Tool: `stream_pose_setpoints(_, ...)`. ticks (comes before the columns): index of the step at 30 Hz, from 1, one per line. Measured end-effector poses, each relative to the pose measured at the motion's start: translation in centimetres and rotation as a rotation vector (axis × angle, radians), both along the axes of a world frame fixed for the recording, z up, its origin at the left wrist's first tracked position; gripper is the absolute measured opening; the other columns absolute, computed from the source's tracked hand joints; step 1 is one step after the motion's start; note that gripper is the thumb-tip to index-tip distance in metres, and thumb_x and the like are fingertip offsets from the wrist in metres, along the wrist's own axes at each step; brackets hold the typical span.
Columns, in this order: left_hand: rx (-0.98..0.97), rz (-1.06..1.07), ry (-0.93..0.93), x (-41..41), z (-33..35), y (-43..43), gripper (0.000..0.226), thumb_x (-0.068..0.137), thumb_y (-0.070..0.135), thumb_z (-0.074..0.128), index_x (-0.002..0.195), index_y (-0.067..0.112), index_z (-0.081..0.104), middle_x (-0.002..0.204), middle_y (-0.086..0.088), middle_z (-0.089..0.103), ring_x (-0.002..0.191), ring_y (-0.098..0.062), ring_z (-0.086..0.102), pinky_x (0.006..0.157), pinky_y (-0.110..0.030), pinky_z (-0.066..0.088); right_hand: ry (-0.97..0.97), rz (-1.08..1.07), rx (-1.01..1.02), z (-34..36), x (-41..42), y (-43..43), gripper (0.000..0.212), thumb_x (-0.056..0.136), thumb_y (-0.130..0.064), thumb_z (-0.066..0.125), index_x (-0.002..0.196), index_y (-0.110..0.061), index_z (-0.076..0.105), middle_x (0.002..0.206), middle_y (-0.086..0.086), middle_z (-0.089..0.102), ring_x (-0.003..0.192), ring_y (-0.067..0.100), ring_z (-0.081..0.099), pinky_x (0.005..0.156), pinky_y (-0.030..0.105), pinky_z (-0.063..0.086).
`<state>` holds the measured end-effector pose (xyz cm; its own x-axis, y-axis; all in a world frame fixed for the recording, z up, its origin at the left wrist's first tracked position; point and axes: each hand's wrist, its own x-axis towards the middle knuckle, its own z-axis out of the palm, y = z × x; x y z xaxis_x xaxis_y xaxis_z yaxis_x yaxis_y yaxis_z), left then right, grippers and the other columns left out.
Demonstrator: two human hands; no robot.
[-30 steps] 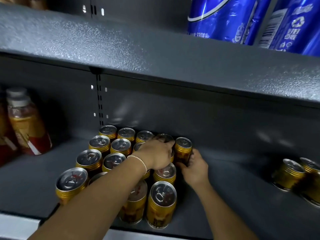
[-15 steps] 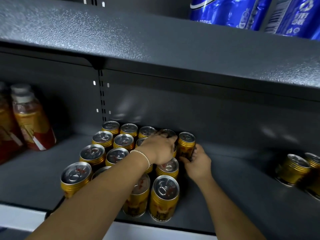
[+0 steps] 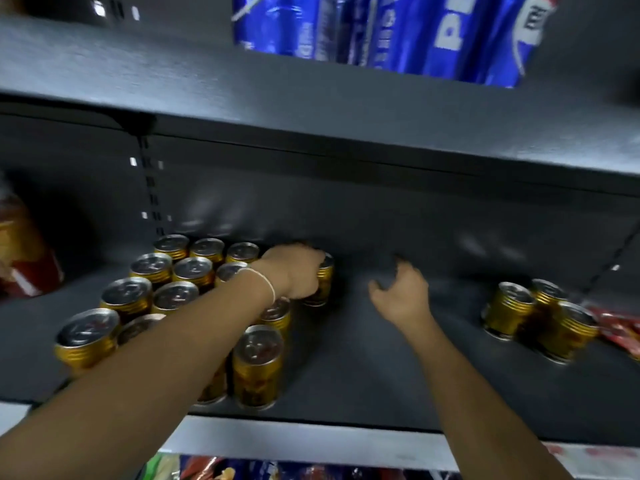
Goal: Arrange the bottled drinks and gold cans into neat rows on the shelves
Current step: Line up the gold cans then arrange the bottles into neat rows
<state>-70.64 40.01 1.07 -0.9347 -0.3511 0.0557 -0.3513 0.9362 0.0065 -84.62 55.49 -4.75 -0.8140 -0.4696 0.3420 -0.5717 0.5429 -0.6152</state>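
**Setting the corner can into its row**

The grey shelf (image 3: 363,362) carries everything here. On the board above it stand the blue cans (image 3: 381,32), which do not belong to this step. The block of gold cans (image 3: 194,271) fills the left half of the shelf, from the back wall to the front edge, in rows that are almost straight. At the left edge a bottled drink (image 3: 24,251) is only partly in view and blurred. Near the right edge the three loose gold cans (image 3: 509,310) stand close together, well apart from the block.

The left hand (image 3: 294,271) reaches over the block. Its fingers curl around the corner can (image 3: 325,284) at the back right of the block, near the back wall. The right hand (image 3: 401,296) hangs above the bare middle of the shelf, fingers spread and relaxed, and holds nothing.

In my judgement, the step is to bring the corner can in line with its row. It is better to slide it on the shelf than to lift it, until it touches its neighbour. The left forearm passes just above the front cans, so it should be kept high, because one push can tip them. The free right hand is well placed to fetch the loose cans afterwards.
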Motion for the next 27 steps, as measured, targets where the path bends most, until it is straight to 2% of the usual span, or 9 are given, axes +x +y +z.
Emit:
stream_pose_setpoints(5, 0.011, -0.13, 0.095, -3.4, -0.2, 6.1, 0.03, 0.091, 0.02, 0.045, 0.118, 0.013, 0.055, 0.122, -0.011, 0.056, 0.112, -0.031, 0.055, 0.091, -0.038, 0.048, 0.172, -0.172, 0.246, 2.4, -5.4, 8.5, 0.057, 0.085, -0.022, 0.063, 0.137, -0.006, 0.047, 0.123, 0.022, 0.056, 0.117, 0.041, 0.048, 0.099, 0.042, 0.041)
stream_pose_setpoints(8, 0.099, -0.162, 0.072, -5.2, -1.0, 9.6, 0.038, 0.089, 0.016, 0.045, 0.125, 0.011, 0.053, 0.127, -0.01, 0.052, 0.119, -0.029, 0.051, 0.097, -0.041, 0.046, 0.217, -0.221, 0.513, 2.6, -8.3, 12.2, 0.048, 0.091, -0.031, 0.056, 0.131, -0.006, 0.048, 0.129, 0.02, 0.053, 0.122, 0.038, 0.047, 0.101, 0.042, 0.04)
stream_pose_setpoints(12, 0.147, -0.158, 0.01, -6.6, -2.4, 13.7, 0.048, 0.087, 0.014, 0.046, 0.135, 0.011, 0.049, 0.139, -0.01, 0.047, 0.128, -0.029, 0.044, 0.102, -0.041, 0.044, 0.235, -0.183, 0.751, 2.2, -11.0, 15.1, 0.054, 0.095, -0.04, 0.05, 0.139, -0.011, 0.04, 0.14, 0.015, 0.048, 0.131, 0.034, 0.044, 0.109, 0.041, 0.034)
stream_pose_setpoints(16, 0.172, -0.136, 0.009, -7.2, -3.3, 16.2, 0.044, 0.089, 0.015, 0.047, 0.132, 0.011, 0.051, 0.135, -0.01, 0.049, 0.125, -0.03, 0.047, 0.1, -0.039, 0.045, 0.287, -0.115, 0.775, 1.9, -12.3, 16.1, 0.049, 0.092, -0.037, 0.05, 0.135, -0.015, 0.044, 0.132, 0.013, 0.053, 0.123, 0.034, 0.05, 0.105, 0.041, 0.037)
stream_pose_setpoints(18, 0.203, -0.122, 0.007, -7.3, -3.7, 17.0, 0.04, 0.091, 0.015, 0.045, 0.13, 0.012, 0.052, 0.133, -0.008, 0.05, 0.124, -0.028, 0.048, 0.099, -0.04, 0.045, 0.294, -0.098, 0.762, 2.1, -12.6, 16.3, 0.05, 0.089, -0.037, 0.053, 0.134, -0.018, 0.045, 0.131, 0.013, 0.052, 0.122, 0.035, 0.047, 0.104, 0.042, 0.036)
stream_pose_setpoints(21, 0.228, -0.113, -0.004, -7.1, -4.2, 18.0, 0.041, 0.092, 0.017, 0.043, 0.133, 0.012, 0.05, 0.135, -0.008, 0.049, 0.125, -0.028, 0.047, 0.1, -0.041, 0.045, 0.255, -0.07, 0.775, 2.1, -13.3, 16.4, 0.055, 0.087, -0.035, 0.056, 0.138, -0.02, 0.043, 0.134, 0.014, 0.046, 0.125, 0.037, 0.04, 0.106, 0.044, 0.033)
stream_pose_setpoints(24, 0.242, -0.088, -0.022, -6.7, -4.6, 18.5, 0.04, 0.093, 0.018, 0.044, 0.133, 0.013, 0.051, 0.136, -0.008, 0.049, 0.123, -0.029, 0.048, 0.099, -0.043, 0.046, 0.225, -0.04, 0.814, 2.2, -13.6, 16.3, 0.063, 0.085, -0.034, 0.059, 0.144, -0.026, 0.039, 0.139, 0.013, 0.046, 0.127, 0.038, 0.043, 0.108, 0.045, 0.032)
stream_pose_setpoints(27, 0.236, -0.079, -0.016, -6.4, -4.9, 18.5, 0.04, 0.095, 0.021, 0.045, 0.134, 0.013, 0.051, 0.137, -0.009, 0.05, 0.124, -0.03, 0.049, 0.1, -0.043, 0.046, 0.218, -0.039, 0.733, 2.8, -13.4, 16.4, 0.062, 0.084, -0.032, 0.063, 0.143, -0.032, 0.044, 0.137, 0.01, 0.049, 0.125, 0.039, 0.043, 0.105, 0.044, 0.034)
